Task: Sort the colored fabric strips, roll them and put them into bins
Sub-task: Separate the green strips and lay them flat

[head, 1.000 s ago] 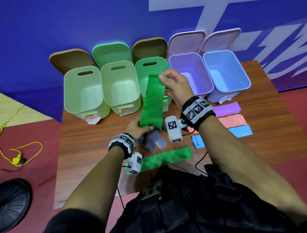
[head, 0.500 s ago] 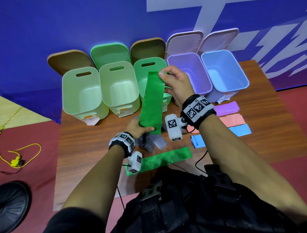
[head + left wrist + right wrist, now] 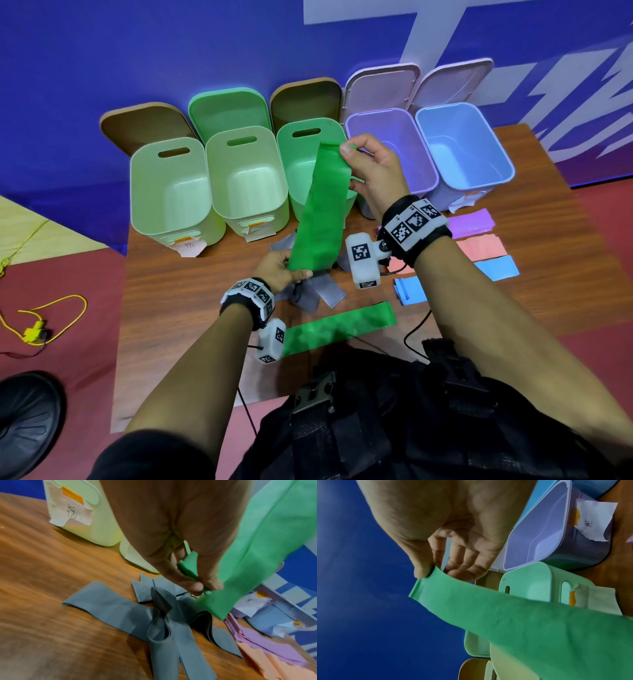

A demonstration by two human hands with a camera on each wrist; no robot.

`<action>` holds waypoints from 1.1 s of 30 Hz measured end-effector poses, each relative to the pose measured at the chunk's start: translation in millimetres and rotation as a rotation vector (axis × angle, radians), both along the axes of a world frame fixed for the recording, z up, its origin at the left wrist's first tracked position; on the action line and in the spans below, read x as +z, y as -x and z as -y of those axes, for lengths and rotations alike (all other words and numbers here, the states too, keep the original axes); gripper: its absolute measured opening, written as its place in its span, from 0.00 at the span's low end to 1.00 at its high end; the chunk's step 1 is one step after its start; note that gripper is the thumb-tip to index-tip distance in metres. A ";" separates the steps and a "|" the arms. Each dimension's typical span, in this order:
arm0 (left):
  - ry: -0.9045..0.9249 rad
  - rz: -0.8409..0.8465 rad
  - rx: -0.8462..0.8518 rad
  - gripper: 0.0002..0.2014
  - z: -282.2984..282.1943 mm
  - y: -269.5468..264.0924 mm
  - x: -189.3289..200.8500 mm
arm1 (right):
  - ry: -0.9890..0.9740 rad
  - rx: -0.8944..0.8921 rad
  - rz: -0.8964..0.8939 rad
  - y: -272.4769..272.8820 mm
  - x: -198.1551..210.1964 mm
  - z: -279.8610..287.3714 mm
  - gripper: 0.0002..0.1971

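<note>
Green strip (image 3: 320, 209) stretched lengthwise near-to-far; L hand (image 3: 279, 270) pinches near end, R hand (image 3: 371, 171) pinches far end.

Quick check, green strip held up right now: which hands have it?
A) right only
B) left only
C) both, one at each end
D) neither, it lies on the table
C: the right hand pinches the top end of the green strip, the left hand grips the bottom end.
</note>
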State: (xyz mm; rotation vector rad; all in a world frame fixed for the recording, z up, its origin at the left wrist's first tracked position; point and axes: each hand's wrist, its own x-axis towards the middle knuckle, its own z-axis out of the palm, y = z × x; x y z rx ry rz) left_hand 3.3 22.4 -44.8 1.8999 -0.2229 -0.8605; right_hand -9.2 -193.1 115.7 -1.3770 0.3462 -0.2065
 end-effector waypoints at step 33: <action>-0.188 0.174 0.168 0.17 0.5 -12.4 -0.1 | 0.020 0.042 0.048 3.9 26.0 -9.3 0.05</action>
